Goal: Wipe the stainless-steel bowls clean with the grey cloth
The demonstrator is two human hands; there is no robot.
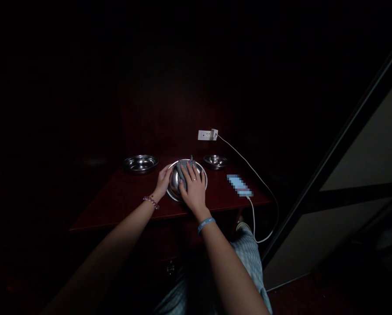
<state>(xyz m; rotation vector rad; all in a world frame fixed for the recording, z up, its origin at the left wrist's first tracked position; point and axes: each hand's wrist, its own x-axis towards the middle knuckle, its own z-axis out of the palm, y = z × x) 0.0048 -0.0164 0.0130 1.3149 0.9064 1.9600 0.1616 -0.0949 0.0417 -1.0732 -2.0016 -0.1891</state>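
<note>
A shiny metal bowl (175, 180) is in front of me near the table's front edge; whether it stands upside down or tilted I cannot tell for sure. My left hand (163, 180) grips its left rim, thumb and fingers on the edge. On the bowl's surface lies a grey cloth (182, 167), partly hidden by my right hand (194, 187). That hand presses the cloth flat with its fingers spread. A ring shows on one right finger.
One metal bowl (141, 163) stands at the table's back left, another smaller bowl (215, 162) at the back right. A phone (239, 185), blurred out, lies to the right on the dark red table (117, 199). Its white cable (254, 221) loops over the edge to a wall socket (204, 135).
</note>
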